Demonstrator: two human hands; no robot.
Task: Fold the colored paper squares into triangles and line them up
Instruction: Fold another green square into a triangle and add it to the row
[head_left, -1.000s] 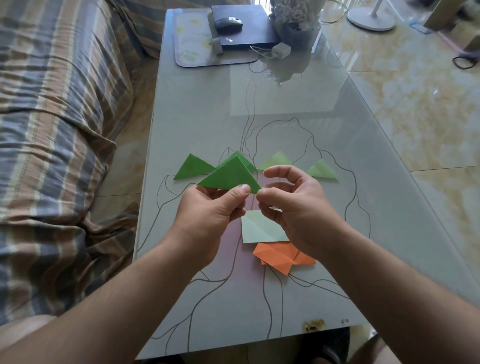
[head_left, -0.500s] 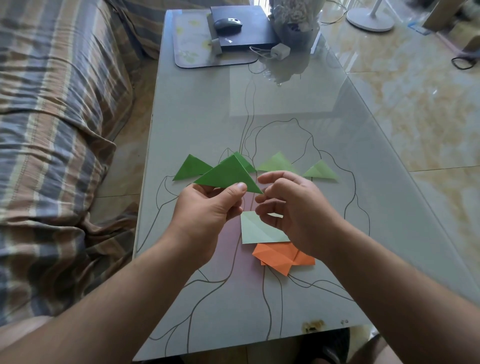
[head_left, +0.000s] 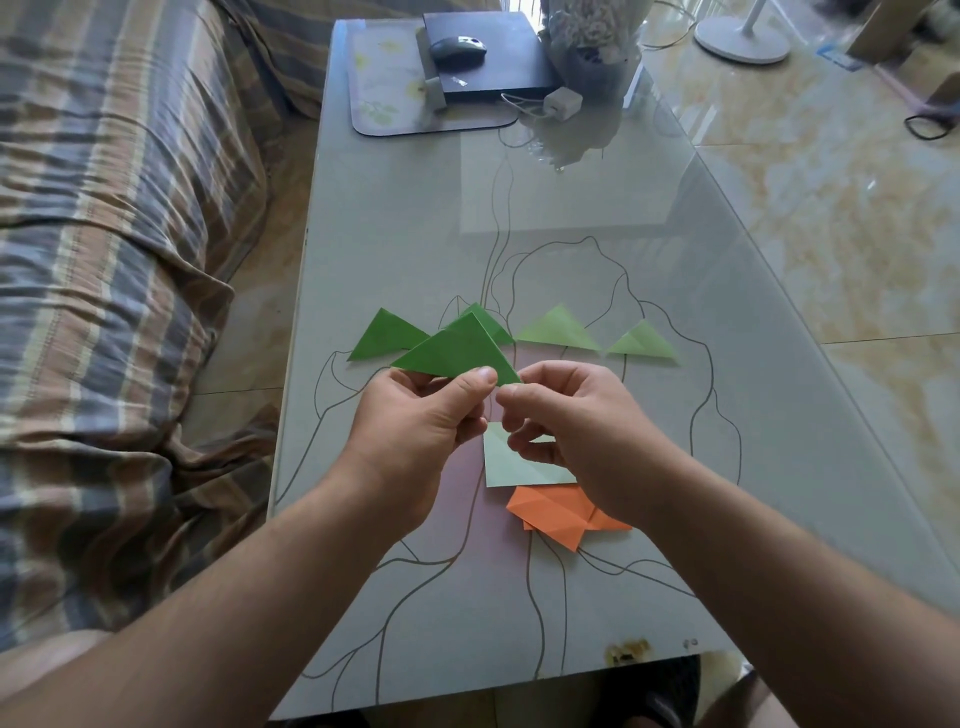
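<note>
My left hand (head_left: 421, 421) pinches a dark green folded paper triangle (head_left: 457, 351) by its lower edge, holding it above the table. My right hand (head_left: 576, 431) has its fingers curled, and its fingertips meet the triangle's right corner. Behind, a row lies on the glass: a dark green triangle (head_left: 387, 335), a second dark green one (head_left: 491, 322) partly hidden by the held piece, and two light green triangles (head_left: 558, 330) (head_left: 644, 343). A pale green paper square (head_left: 511, 462) and orange folded papers (head_left: 561, 514) lie under my right hand.
The glass table (head_left: 519, 208) carries a tray mat (head_left: 384, 78), a black box with a mouse (head_left: 460, 44), a white charger (head_left: 561, 101) and a flower vase (head_left: 592, 47) at its far end. A striped sofa (head_left: 104, 260) runs along the left; tiled floor lies right.
My right hand's fingers have curled in and closed on the triangle's right corner. The held triangle stays roughly where it was in my left hand.
</note>
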